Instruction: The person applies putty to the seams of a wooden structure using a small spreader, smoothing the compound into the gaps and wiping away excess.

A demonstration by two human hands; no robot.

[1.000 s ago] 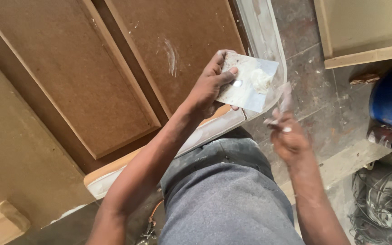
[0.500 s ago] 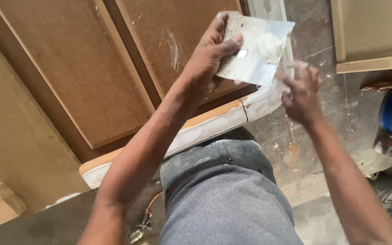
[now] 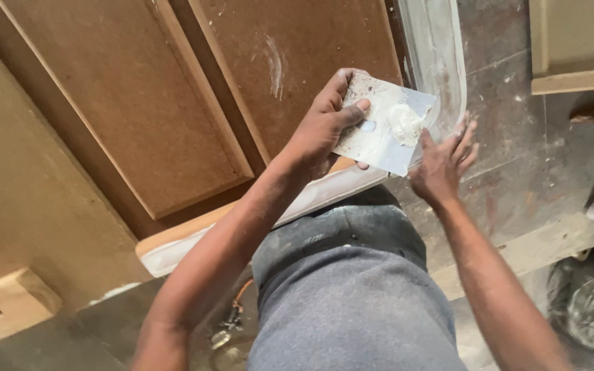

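Fingers (image 3: pixel 342 113) of the left hand (image 3: pixel 324 127) pinch a square metal plate bearing white putty (image 3: pixel 379 130), upper centre; right hand (image 3: pixel 441 165) spread, empty, just beside it, above brown panelled wooden door (image 3: pixel 173 117) and dusty grey floor (image 3: pixel 517 172).

Concrete floor (image 3: pixel 517 158), grey, stained, dusty. Brown panelled door (image 3: pixel 173 117) lies flat on it from 9 to 12 o'clock, white-smeared edge toward 1. Pale board (image 3: pixel 575 48) at 2 o'clock. Wooden block (image 3: pixel 5 306) at 8. Wooden strip (image 3: pixel 537 247) at 4.
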